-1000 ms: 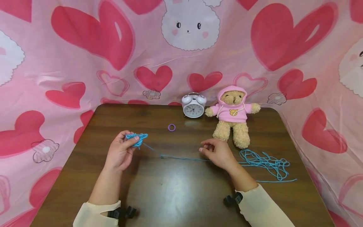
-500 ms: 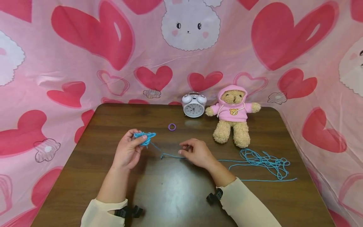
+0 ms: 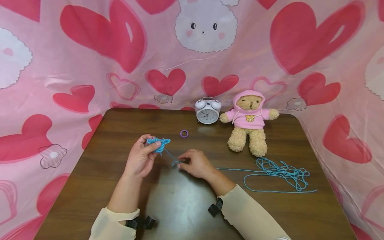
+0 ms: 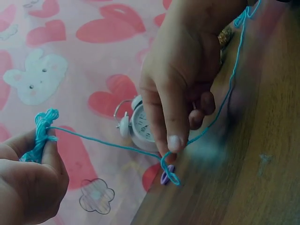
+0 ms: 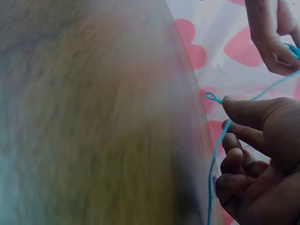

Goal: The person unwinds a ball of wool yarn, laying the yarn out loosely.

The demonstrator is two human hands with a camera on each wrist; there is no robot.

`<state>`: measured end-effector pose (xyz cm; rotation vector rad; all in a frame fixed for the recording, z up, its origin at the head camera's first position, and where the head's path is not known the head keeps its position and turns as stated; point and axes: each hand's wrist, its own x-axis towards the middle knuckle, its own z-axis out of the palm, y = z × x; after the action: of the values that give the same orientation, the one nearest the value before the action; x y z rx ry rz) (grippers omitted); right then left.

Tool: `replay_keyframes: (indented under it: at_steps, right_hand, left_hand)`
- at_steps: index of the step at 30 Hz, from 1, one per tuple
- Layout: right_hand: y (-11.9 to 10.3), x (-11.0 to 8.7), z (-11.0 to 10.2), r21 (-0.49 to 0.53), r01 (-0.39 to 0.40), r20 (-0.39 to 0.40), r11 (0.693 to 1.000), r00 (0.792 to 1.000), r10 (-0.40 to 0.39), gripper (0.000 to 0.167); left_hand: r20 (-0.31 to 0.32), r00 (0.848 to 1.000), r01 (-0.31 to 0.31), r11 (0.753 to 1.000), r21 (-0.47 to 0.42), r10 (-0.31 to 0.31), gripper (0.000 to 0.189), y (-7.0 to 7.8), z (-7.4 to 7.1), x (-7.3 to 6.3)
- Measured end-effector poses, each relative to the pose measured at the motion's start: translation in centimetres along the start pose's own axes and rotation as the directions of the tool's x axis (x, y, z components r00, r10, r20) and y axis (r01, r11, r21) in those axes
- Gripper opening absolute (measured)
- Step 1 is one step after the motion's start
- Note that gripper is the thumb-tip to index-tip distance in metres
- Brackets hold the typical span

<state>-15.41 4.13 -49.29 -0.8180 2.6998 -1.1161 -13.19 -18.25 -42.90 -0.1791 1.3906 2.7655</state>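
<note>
A person's left hand (image 3: 141, 158) grips a small bundle of light-blue yarn (image 3: 159, 144) over a dark brown wood-grain table (image 3: 186, 213), thumb pressed across it, as a thin strand of the same yarn (image 4: 105, 143) runs to the right hand (image 3: 196, 164) close by. The head view leaves the right hand's hold unclear; the left wrist view shows its thumb and forefinger narrowed on the strand, with a small yarn loop (image 4: 173, 178) hanging at their tips. From the right wrist, the loop juts past the thumb and the remaining fingers curl toward the palm, while the left hand and its bundle are cut off by the frame's edge. The head view alone shows in full the loose tangle of blue yarn (image 3: 283, 171) on the table at the person's right, and the tan plush bear in a pink hooded top (image 3: 249, 123) behind it. A purple ring (image 3: 184, 133) lies well apart from the white twin-bell alarm clock (image 3: 208, 113); seen from the left wrist, the ring appears directly behind the loop and the right hand partly covers the clock. Pink cloth printed with red hearts (image 3: 120, 40) hangs behind.
</note>
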Motion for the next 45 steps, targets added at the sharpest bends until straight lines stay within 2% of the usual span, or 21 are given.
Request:
replay_keyframes:
  at_steps: [5, 13, 29, 39, 45]
  right_hand:
    - [-0.3, 0.2, 0.4, -0.024, 0.002, 0.007, 1.000, 1.000, -0.002, 0.017]
    - [-0.2, -1.4, -0.7, 0.000, -0.007, -0.071, 1.000, 0.997, 0.007, 0.007]
    - [1.6, -4.7, -6.1, 0.039, -0.058, -0.158, 0.998, 0.985, 0.063, 0.006]
    - [3.3, -6.7, -8.6, 0.000, -0.070, -0.206, 0.998, 0.976, 0.068, 0.005]
    - [3.8, -7.9, -10.2, -0.008, -0.131, -0.208, 0.991, 0.970, 0.126, 0.007]
  left_hand:
    - [-0.006, 1.000, -0.012, 1.000, -0.014, 0.011, 0.029, 0.2, 0.1, -0.1]
    - [-0.028, 0.999, -0.029, 1.000, -0.010, 0.029, 0.028, 0.8, -0.8, 0.0]
    - [-0.061, 0.997, -0.037, 0.999, 0.013, 0.037, 0.026, 1.1, -2.3, -0.2]
    - [-0.068, 0.997, -0.034, 0.999, 0.001, 0.034, 0.025, 0.8, -3.0, -0.3]
    - [-0.065, 0.997, -0.045, 0.999, -0.007, 0.045, 0.027, 0.4, -3.1, -0.2]
